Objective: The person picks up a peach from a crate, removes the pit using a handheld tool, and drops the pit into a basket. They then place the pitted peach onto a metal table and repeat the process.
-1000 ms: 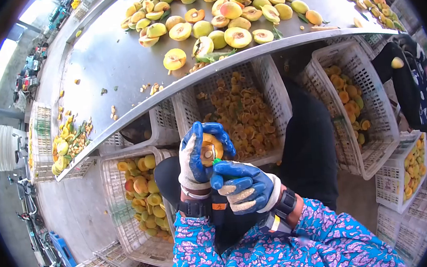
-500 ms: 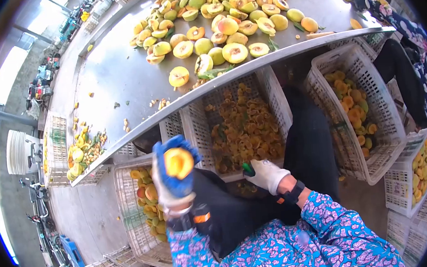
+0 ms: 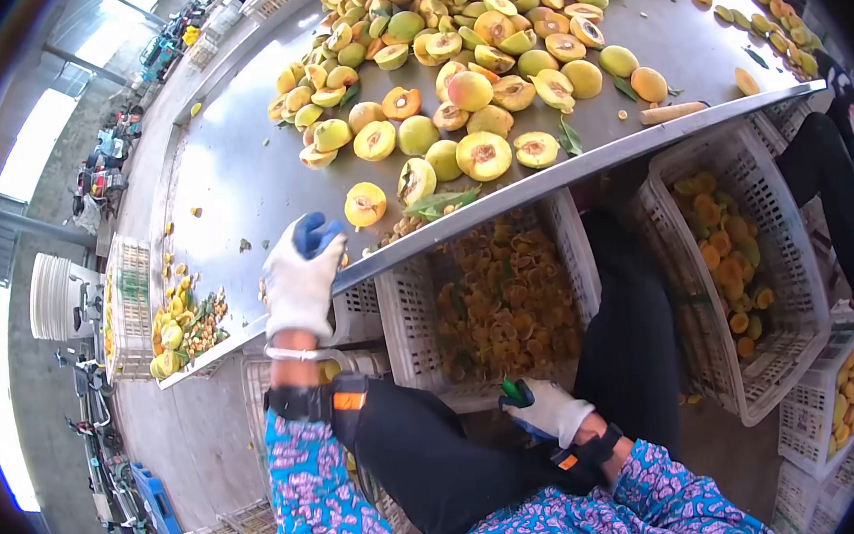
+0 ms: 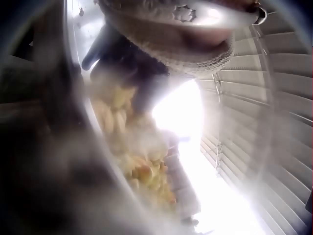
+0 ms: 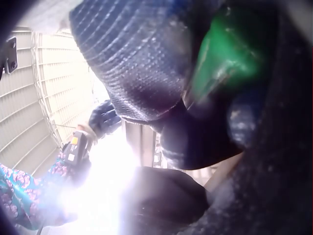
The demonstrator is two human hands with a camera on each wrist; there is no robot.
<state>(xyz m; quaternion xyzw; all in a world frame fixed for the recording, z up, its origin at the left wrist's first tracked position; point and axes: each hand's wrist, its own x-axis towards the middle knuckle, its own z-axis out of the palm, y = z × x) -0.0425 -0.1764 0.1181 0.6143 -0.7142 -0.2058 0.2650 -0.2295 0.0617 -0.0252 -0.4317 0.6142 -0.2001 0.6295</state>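
Note:
My left hand, in a white glove with blue-coated fingers, reaches over the near edge of the metal table. Its back faces the head camera, its fingers bend slightly, and no fruit shows in it. A cut peach half lies just to its right. Low over the lap, my right hand, gloved the same way, grips a small green-handled tool. Up close in the right wrist view, the green handle sits between blue fingers; most of its working end is hidden.
Halved and whole peaches heap the table's far side. A wooden-handled tool lies near its edge. Beneath stands a crate of fruit scraps; another crate holds peaches at the right. Another person's dark-clad leg shows beyond.
The left hand held a peach half beside the tool, carried it left, and now reaches forward over the table edge with no fruit visible. The right hand lowered towards the lap, keeping the tool.

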